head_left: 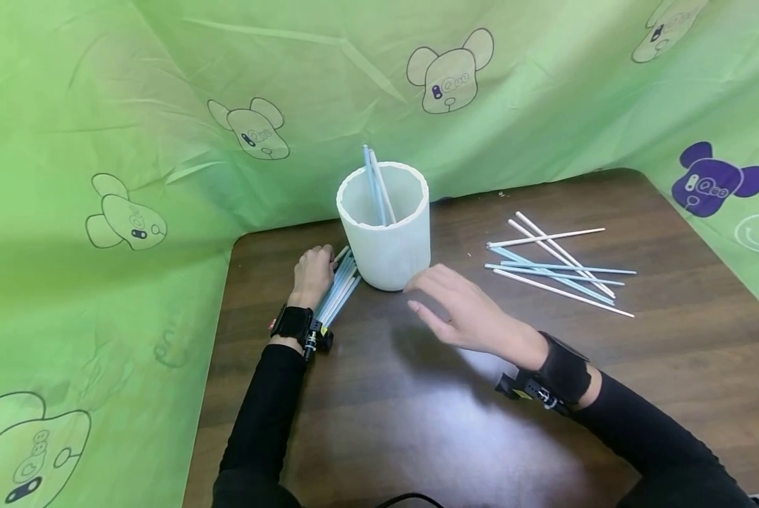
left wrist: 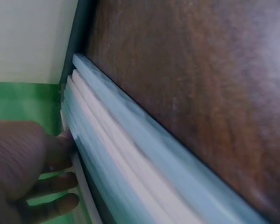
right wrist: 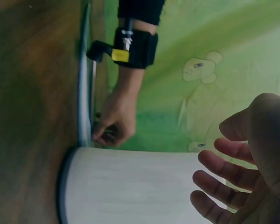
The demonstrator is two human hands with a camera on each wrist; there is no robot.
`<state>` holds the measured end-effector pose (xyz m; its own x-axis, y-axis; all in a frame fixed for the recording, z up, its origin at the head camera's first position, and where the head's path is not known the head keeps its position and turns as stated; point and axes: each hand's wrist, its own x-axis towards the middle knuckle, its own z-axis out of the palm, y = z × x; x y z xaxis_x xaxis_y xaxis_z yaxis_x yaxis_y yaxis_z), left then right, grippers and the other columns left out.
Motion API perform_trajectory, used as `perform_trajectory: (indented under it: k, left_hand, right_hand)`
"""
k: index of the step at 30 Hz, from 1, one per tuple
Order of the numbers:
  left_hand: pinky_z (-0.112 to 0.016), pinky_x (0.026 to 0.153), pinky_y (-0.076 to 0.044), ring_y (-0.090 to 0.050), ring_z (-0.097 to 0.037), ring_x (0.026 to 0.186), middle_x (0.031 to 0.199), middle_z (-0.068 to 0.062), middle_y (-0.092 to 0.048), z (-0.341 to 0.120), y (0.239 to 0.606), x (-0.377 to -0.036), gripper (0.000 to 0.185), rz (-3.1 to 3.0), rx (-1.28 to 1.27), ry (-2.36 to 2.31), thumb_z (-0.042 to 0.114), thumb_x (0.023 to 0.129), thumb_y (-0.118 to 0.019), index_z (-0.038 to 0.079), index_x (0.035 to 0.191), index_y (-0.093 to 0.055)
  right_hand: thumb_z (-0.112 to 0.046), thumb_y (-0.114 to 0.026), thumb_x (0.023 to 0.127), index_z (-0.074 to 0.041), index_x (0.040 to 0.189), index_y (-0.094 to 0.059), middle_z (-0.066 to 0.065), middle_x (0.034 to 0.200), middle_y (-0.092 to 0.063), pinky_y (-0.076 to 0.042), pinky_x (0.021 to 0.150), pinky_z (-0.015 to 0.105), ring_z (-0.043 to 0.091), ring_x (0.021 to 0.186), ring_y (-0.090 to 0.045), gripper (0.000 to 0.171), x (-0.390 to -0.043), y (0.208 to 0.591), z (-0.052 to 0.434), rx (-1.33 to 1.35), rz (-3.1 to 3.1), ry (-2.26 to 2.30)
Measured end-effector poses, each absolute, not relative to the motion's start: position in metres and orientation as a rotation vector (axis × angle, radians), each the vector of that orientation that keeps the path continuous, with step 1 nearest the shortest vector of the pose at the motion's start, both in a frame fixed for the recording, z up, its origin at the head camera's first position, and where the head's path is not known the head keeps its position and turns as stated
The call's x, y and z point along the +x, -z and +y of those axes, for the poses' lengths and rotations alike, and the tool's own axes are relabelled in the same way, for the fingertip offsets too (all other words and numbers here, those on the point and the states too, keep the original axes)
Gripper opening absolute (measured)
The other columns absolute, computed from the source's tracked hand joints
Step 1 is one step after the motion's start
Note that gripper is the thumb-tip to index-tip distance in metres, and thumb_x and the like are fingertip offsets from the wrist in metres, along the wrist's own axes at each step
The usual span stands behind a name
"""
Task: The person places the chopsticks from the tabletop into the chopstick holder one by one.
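On the left of the table, a bundle of light blue and white sticks (head_left: 340,288) lies beside a white cylindrical container (head_left: 387,254). My left hand (head_left: 314,274) is at the bundle's outer side, its thumb and finger pinching a white stick (left wrist: 86,186) near the far end. In the left wrist view the fingertips are partly dark. The right hand (head_left: 465,310) hovers in front of the container, fingers spread and loosely bent, holding nothing. A blue stick and a white stick (head_left: 382,185) stand leaning inside the container.
To the right lies a loose, crossed pile of blue and white sticks (head_left: 557,271). A green printed cloth (head_left: 329,85) hangs behind and at both sides of the brown table (head_left: 417,423). A black cable (head_left: 411,497) shows at the near edge.
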<state>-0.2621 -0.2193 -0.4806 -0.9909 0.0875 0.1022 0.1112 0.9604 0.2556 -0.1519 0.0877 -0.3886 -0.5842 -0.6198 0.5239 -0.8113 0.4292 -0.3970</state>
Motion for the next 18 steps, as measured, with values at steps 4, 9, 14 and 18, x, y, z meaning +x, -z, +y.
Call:
perform_trajectory:
  k: [4, 9, 14, 18]
  left_hand:
    - [-0.049, 0.071, -0.054, -0.065, -0.036, 0.089, 0.095, -0.014, -0.065, -0.217, 0.484, -0.266, 0.012, -3.008, -0.125, 0.403, 0.016, 0.095, -0.065, 0.005, 0.097, -0.061]
    - [-0.049, 0.073, -0.055, -0.064, -0.037, 0.092, 0.097, -0.016, -0.065, -0.218, 0.489, -0.266, 0.013, -2.992, -0.076, 0.433, 0.016, 0.097, -0.063, 0.003, 0.097, -0.062]
    - [-0.05, 0.077, -0.054, -0.062, -0.037, 0.096, 0.098, -0.018, -0.062, -0.218, 0.49, -0.265, 0.013, -3.004, -0.024, 0.491, 0.014, 0.098, -0.061, 0.001, 0.099, -0.062]
    - [-0.05, 0.08, -0.053, -0.059, -0.038, 0.098, 0.099, -0.019, -0.06, -0.218, 0.492, -0.264, 0.013, -3.03, -0.021, 0.454, 0.012, 0.098, -0.06, -0.001, 0.099, -0.061]
  right_hand:
    - [-0.02, -0.063, 0.095, -0.011, 0.113, -0.064, 0.001, 0.109, -0.066, -0.05, 0.093, 0.035, 0.017, 0.104, -0.059, 0.021, -0.146, 0.396, 0.09, 1.255, -2.421, -0.884]
    - [-0.019, -0.064, 0.094, -0.01, 0.113, -0.064, 0.002, 0.109, -0.066, -0.05, 0.092, 0.035, 0.017, 0.104, -0.059, 0.021, -0.143, 0.405, 0.092, 1.253, -2.437, -0.881]
    - [-0.02, -0.065, 0.093, -0.011, 0.113, -0.064, 0.002, 0.108, -0.066, -0.051, 0.093, 0.036, 0.018, 0.105, -0.06, 0.021, -0.142, 0.411, 0.094, 1.229, -2.459, -0.885]
    - [-0.02, -0.064, 0.094, -0.011, 0.113, -0.064, 0.001, 0.109, -0.066, -0.051, 0.093, 0.037, 0.018, 0.106, -0.06, 0.021, -0.141, 0.414, 0.096, 1.215, -2.481, -0.891]
